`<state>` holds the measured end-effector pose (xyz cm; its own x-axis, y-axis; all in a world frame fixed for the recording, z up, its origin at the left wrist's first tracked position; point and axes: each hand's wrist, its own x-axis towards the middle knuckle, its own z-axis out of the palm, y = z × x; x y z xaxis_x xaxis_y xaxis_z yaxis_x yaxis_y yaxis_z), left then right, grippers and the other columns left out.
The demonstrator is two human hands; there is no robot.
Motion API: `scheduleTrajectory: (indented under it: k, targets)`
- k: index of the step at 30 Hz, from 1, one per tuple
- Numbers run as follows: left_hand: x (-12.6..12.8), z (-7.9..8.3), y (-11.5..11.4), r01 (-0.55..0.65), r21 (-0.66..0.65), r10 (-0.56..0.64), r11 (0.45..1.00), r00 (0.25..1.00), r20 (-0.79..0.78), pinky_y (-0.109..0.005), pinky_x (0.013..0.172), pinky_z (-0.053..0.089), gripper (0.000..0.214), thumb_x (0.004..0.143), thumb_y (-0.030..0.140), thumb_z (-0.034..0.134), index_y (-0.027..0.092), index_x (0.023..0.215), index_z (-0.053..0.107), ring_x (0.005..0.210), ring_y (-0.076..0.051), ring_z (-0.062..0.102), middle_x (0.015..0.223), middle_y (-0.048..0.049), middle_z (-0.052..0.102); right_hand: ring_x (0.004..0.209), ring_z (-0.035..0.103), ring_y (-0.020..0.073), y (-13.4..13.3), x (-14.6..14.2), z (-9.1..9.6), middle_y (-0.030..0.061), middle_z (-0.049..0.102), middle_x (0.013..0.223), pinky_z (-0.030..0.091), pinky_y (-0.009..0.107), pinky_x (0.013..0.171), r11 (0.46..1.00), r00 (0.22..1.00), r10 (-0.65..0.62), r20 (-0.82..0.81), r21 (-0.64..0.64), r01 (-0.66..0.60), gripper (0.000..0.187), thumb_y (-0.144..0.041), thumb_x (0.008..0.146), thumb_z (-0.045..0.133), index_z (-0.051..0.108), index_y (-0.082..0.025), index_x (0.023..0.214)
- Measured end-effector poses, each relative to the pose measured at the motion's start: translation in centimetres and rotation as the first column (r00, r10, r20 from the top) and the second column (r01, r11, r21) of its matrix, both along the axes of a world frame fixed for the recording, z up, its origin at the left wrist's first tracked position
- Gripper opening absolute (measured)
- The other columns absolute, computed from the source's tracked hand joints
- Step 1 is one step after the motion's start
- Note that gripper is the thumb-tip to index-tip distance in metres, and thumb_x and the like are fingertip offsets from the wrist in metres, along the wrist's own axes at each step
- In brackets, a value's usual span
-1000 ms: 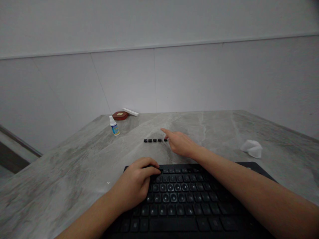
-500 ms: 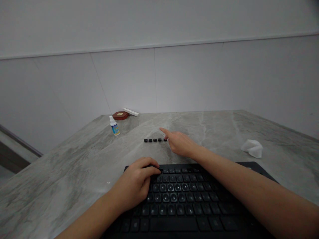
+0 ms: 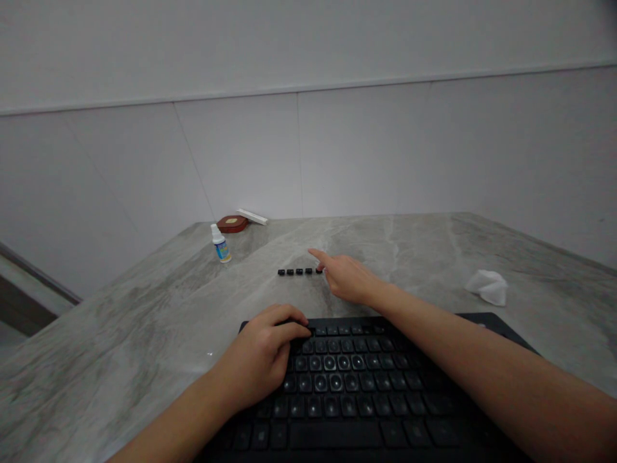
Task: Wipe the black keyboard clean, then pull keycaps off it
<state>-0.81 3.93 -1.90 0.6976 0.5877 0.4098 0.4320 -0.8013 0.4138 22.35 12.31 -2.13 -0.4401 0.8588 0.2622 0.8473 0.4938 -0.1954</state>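
A black keyboard (image 3: pixel 337 386) lies in front of me at the bottom of the view. My left hand (image 3: pixel 267 350) rests over its back left corner, with the fingers extended over the top row of keys and the back edge. Beyond the keyboard, several small black keycaps (image 3: pixel 299 271) sit in a short row on the table. At the right end of that row my right hand (image 3: pixel 349 278) has its index finger stretched out to the left. Its other fingers are bent down at the last keycap (image 3: pixel 319 271), which is partly hidden by them.
A white spray bottle (image 3: pixel 221 245) with a blue and yellow label stands at the left on the grey marbled table (image 3: pixel 159 321). Behind it lie a reddish-brown case (image 3: pixel 232 224) and a white strip (image 3: pixel 252 217). A crumpled white tissue (image 3: pixel 488 287) is at the right.
Hardly anything differs. Both hands stay in place, the right one still at the last keycap of the row, and the view shifts very slightly.
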Motion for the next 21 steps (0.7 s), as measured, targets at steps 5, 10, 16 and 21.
scheduleTrajectory:
  k: [5,10,16,21]
  targets:
    - [0.03,0.00,0.06,-0.001,0.004,0.001,1.000,1.000,0.001,-0.036,0.090,0.053,0.042,0.081,-0.003,0.040,0.017,0.101,0.071,0.101,-0.020,0.063,0.108,-0.0073,0.066,0.101,0.067,0.0258,-0.06,-0.05,0.09,0.0114,0.072,0.112,0.050,0.037,0.084,1.000,1.000,0.004,0.000,0.006,-0.004,0.068,-0.006,0.085,0.041,0.030,-0.018,0.151]
    - [0.00,0.01,-0.03,-0.001,0.004,0.001,1.000,1.000,0.000,-0.037,0.089,0.054,0.042,0.082,-0.002,0.040,0.017,0.100,0.072,0.100,-0.020,0.063,0.107,-0.0074,0.067,0.099,0.068,0.0267,0.00,-0.07,0.02,0.0125,0.072,0.111,0.051,0.038,0.082,1.000,1.000,0.012,-0.006,0.016,-0.012,0.067,-0.005,0.084,0.041,0.032,-0.016,0.149]
    - [-0.03,-0.07,0.01,-0.002,-0.003,0.002,1.000,1.000,0.002,-0.036,0.090,0.054,0.043,0.081,-0.002,0.040,0.017,0.102,0.072,0.100,-0.020,0.063,0.108,-0.0069,0.066,0.098,0.066,0.0249,0.01,-0.01,0.01,0.0121,0.070,0.112,0.049,0.038,0.084,0.998,0.999,0.030,-0.033,0.055,-0.028,0.067,-0.004,0.082,0.042,0.035,-0.015,0.148]
    - [-0.09,-0.16,0.02,-0.002,-0.009,0.002,1.000,1.000,-0.003,-0.035,0.091,0.053,0.042,0.082,-0.002,0.040,0.018,0.102,0.071,0.101,-0.019,0.062,0.108,-0.0060,0.066,0.097,0.062,0.0242,-0.55,-0.05,0.72,0.0137,0.064,0.115,0.047,0.037,0.084,0.993,0.996,0.026,-0.080,0.117,-0.017,0.061,-0.012,0.079,0.051,0.043,-0.011,0.140]
